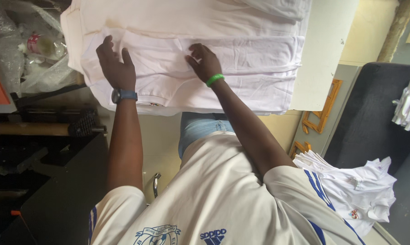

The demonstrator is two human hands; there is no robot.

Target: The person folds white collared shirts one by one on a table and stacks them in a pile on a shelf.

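Note:
A white garment [250, 59] lies spread flat on a white table [325, 50], folded into long layers. My left hand [114, 63], with a dark watch on the wrist, rests flat on the cloth near its left end, fingers spread. My right hand [204, 61], with a green band on the wrist, presses on the middle of the garment, its fingers curled down against a fold line. Whether those fingers pinch the cloth cannot be told.
Clear plastic bags and a bottle [37, 45] lie at the upper left. A dark cabinet [55, 190] stands at the lower left. White shirts [363, 186] are heaped on a dark surface at the right, with more white cloth [409, 106] at the far right edge.

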